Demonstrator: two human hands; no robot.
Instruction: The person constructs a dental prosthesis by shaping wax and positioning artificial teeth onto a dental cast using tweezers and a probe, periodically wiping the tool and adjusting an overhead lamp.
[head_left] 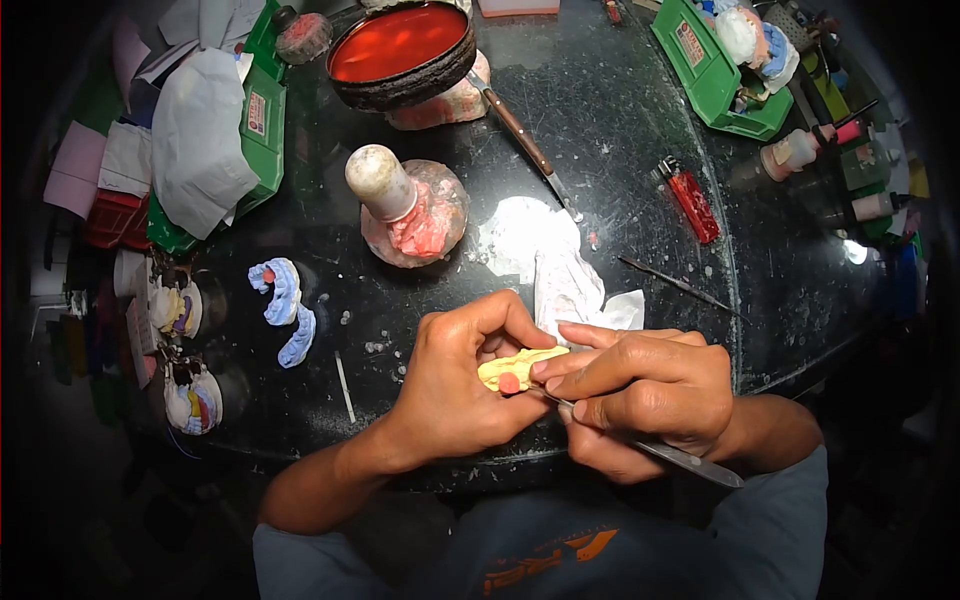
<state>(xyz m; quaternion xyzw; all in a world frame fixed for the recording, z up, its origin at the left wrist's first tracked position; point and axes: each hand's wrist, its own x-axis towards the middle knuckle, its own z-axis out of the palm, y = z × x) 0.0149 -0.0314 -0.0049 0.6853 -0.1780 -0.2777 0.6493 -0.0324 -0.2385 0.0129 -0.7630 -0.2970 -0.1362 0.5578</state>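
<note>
Near the bench's front edge, my left hand [455, 385] grips a small yellow dental piece [520, 366] with a round pink spot on its lower side. My right hand [645, 395] is closed around a thin metal tool [690, 462], whose broad blade end points down to the right. The tool's other end meets the yellow piece, partly hidden by the fingers. Fingers of both hands come close together around the piece. Just beyond them lies a crumpled white cloth [565, 280].
Blue dental pieces [285, 305] lie to the left. Beyond my hands are a burner [415, 215], a pan of red wax [405, 45], a wooden-handled knife [520, 135], a red lighter [692, 205] and a thin probe [680, 285]. Green bins [700, 75] stand at both sides.
</note>
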